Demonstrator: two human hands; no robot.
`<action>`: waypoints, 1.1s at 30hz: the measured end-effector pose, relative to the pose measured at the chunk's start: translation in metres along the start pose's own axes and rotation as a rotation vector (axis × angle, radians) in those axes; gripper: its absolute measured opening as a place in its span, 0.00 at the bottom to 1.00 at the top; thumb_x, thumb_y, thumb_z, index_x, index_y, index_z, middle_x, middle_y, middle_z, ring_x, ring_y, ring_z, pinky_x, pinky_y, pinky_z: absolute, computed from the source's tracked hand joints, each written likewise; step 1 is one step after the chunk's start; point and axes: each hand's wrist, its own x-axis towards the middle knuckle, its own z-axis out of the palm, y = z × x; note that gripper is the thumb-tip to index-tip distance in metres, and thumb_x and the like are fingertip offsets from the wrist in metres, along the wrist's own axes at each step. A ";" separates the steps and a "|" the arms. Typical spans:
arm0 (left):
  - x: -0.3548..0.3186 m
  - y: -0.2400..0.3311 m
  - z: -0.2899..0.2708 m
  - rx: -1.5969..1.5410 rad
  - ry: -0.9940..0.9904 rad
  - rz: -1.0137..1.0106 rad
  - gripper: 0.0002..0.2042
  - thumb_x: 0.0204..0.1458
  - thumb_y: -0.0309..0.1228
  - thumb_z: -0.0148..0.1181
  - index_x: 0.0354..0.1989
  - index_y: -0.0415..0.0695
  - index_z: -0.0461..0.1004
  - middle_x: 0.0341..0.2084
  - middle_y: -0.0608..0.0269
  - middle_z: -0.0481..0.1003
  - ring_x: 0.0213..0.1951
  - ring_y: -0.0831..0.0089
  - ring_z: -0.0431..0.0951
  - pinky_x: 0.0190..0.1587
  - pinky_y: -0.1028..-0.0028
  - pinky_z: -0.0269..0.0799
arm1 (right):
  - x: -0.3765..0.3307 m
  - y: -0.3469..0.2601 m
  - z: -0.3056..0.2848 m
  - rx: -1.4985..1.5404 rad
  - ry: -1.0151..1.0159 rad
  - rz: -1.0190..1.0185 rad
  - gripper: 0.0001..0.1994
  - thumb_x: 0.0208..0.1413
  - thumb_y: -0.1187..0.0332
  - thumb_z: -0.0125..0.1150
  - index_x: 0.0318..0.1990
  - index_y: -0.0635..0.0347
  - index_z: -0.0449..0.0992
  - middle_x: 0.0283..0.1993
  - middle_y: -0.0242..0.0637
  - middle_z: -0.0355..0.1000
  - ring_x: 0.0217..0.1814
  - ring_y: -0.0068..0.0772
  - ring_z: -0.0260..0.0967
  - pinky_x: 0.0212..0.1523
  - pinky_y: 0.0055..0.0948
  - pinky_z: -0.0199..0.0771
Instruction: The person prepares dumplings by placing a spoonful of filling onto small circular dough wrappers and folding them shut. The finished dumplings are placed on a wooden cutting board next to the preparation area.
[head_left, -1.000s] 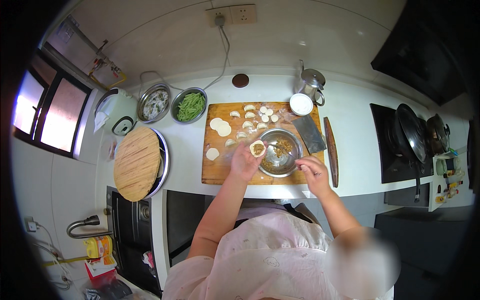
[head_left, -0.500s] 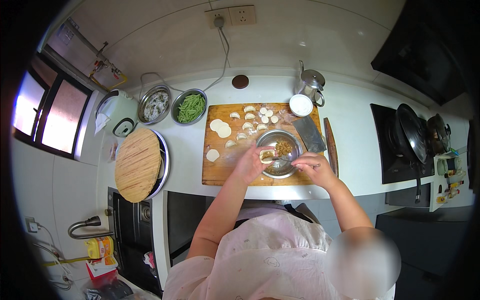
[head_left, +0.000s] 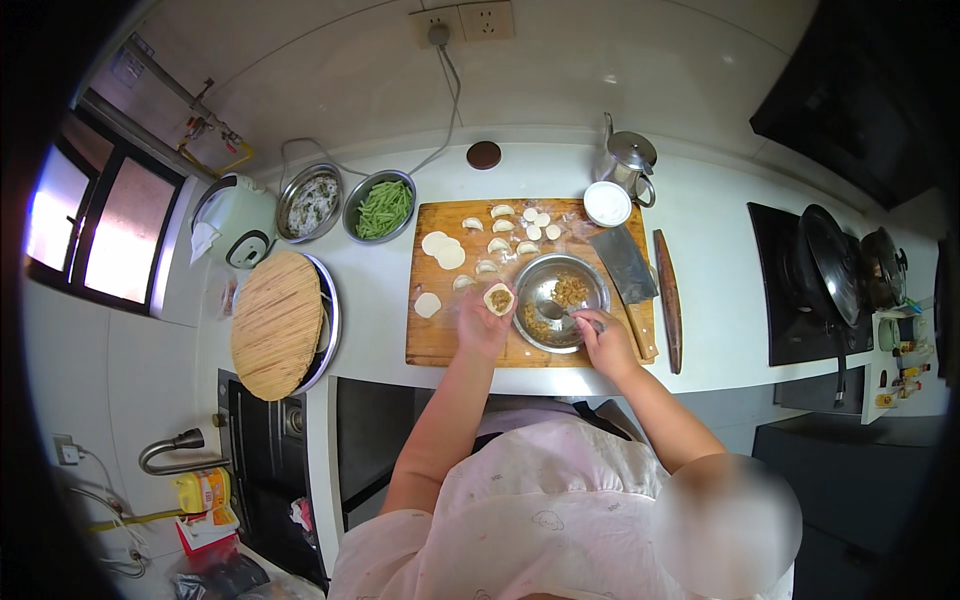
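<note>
Dumpling wrapper (head_left: 499, 299) beside bowl (head_left: 590, 277) rim, seemingly touching

Pale round wrappers (head_left: 441, 250) are laid on a brown wooden board (head_left: 440, 335). Green beans (head_left: 383, 207) (cut short) are held in a silvery bowl (head_left: 355, 226).

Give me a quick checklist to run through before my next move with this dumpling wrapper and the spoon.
1. Wrapper lies open in the left hand: ok.
2. Filling on the wrapper: ok, a brown dab sits near its middle.
3. Spoon held by the right hand, its tip inside the steel bowl: ok.
4. Filling left in the bowl: ok, some shows.
5. Spare flat wrappers on the cutting board: ok, several lie there.
6. Wrapper edge free of filling: cannot tell, too small.
</note>
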 end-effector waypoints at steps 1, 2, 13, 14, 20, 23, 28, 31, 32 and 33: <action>0.001 -0.001 -0.001 0.006 -0.013 0.005 0.26 0.59 0.47 0.28 0.42 0.34 0.66 0.40 0.45 0.70 0.45 0.56 0.70 0.49 0.62 0.68 | 0.001 -0.001 0.004 -0.008 0.004 0.009 0.07 0.53 0.71 0.51 0.36 0.62 0.74 0.34 0.44 0.72 0.35 0.44 0.70 0.37 0.32 0.69; 0.001 -0.002 -0.003 0.006 -0.007 0.002 0.27 0.59 0.47 0.28 0.41 0.34 0.66 0.40 0.46 0.70 0.45 0.56 0.70 0.49 0.63 0.68 | 0.001 -0.003 0.006 -0.013 0.006 0.025 0.07 0.53 0.71 0.51 0.36 0.62 0.74 0.34 0.44 0.73 0.35 0.45 0.70 0.37 0.33 0.69; 0.001 -0.009 -0.007 -0.025 0.000 0.012 0.26 0.59 0.47 0.29 0.44 0.34 0.65 0.40 0.49 0.70 0.46 0.58 0.70 0.51 0.63 0.66 | -0.011 0.006 0.014 0.146 -0.054 0.115 0.08 0.57 0.73 0.47 0.38 0.64 0.73 0.27 0.36 0.70 0.28 0.23 0.67 0.31 0.21 0.68; 0.001 -0.009 -0.008 -0.018 -0.002 0.015 0.26 0.59 0.47 0.29 0.44 0.34 0.65 0.40 0.49 0.70 0.46 0.58 0.70 0.51 0.63 0.66 | -0.013 0.004 0.013 0.210 -0.053 0.163 0.08 0.57 0.72 0.47 0.38 0.64 0.73 0.27 0.35 0.70 0.28 0.22 0.67 0.31 0.21 0.68; 0.002 -0.010 -0.008 -0.007 0.008 0.016 0.25 0.59 0.45 0.30 0.45 0.34 0.65 0.41 0.49 0.70 0.46 0.59 0.70 0.51 0.63 0.67 | -0.015 0.015 0.017 0.585 0.026 0.420 0.10 0.60 0.69 0.44 0.39 0.65 0.71 0.28 0.33 0.70 0.26 0.20 0.65 0.31 0.19 0.70; 0.000 -0.010 -0.007 -0.002 -0.009 0.012 0.22 0.59 0.43 0.33 0.44 0.34 0.64 0.42 0.50 0.70 0.46 0.59 0.71 0.49 0.63 0.68 | -0.010 0.021 0.017 0.750 0.077 0.546 0.12 0.60 0.66 0.44 0.40 0.65 0.70 0.28 0.34 0.70 0.26 0.19 0.65 0.31 0.20 0.70; -0.003 -0.010 -0.001 0.031 -0.045 0.014 0.23 0.59 0.43 0.33 0.44 0.33 0.65 0.42 0.50 0.69 0.46 0.59 0.70 0.50 0.63 0.67 | -0.001 0.009 0.002 0.829 0.155 0.567 0.13 0.61 0.63 0.43 0.42 0.65 0.68 0.29 0.35 0.70 0.26 0.20 0.65 0.32 0.20 0.71; -0.006 -0.015 0.012 0.046 -0.068 -0.019 0.23 0.59 0.43 0.32 0.45 0.33 0.64 0.42 0.51 0.69 0.47 0.59 0.69 0.51 0.63 0.66 | 0.005 -0.002 -0.009 0.818 0.213 0.487 0.13 0.61 0.65 0.43 0.41 0.66 0.69 0.29 0.35 0.70 0.25 0.19 0.65 0.32 0.18 0.70; -0.005 -0.017 0.012 0.042 -0.080 -0.027 0.24 0.59 0.44 0.31 0.45 0.33 0.64 0.42 0.50 0.69 0.48 0.59 0.69 0.52 0.63 0.65 | 0.006 -0.006 -0.011 0.815 0.212 0.434 0.12 0.61 0.66 0.43 0.41 0.67 0.69 0.29 0.35 0.70 0.26 0.19 0.65 0.32 0.19 0.70; -0.003 -0.020 0.011 0.037 -0.093 -0.036 0.25 0.59 0.45 0.30 0.45 0.33 0.65 0.42 0.49 0.69 0.48 0.59 0.68 0.52 0.62 0.64 | 0.007 -0.008 -0.012 0.792 0.207 0.392 0.12 0.60 0.67 0.43 0.41 0.67 0.70 0.29 0.35 0.70 0.26 0.19 0.65 0.32 0.19 0.70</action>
